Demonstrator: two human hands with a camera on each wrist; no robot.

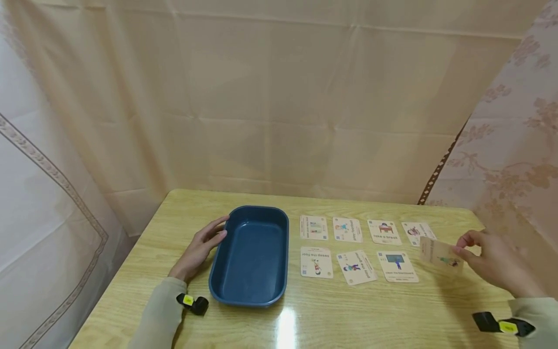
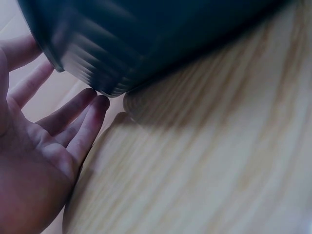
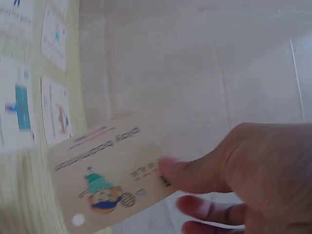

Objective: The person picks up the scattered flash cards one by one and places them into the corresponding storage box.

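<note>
My right hand [image 1: 497, 259] pinches the corner of a "play badminton" flashcard [image 3: 107, 170] between thumb and fingers, above the table at the right. In the head view this card [image 1: 440, 257] looks blurred and slightly overlaps the flashcard [image 1: 416, 232] behind it. At the left side of a blue rectangular basin [image 1: 253, 257] rests my left hand [image 1: 200, 249], its fingers touching the rim. Seen from the left wrist, the fingers [image 2: 85, 126] are loosely extended against the basin's outer wall [image 2: 112, 44].
Two rows of flashcards lie right of the basin, among them "sweep the floor" [image 1: 316, 262], "play football" [image 1: 347, 230], "take a break" [image 1: 383, 232] and a blackboard card [image 1: 397, 267]. They sit on a wooden table [image 1: 348, 320]. A beige curtain [image 1: 283, 106] hangs behind.
</note>
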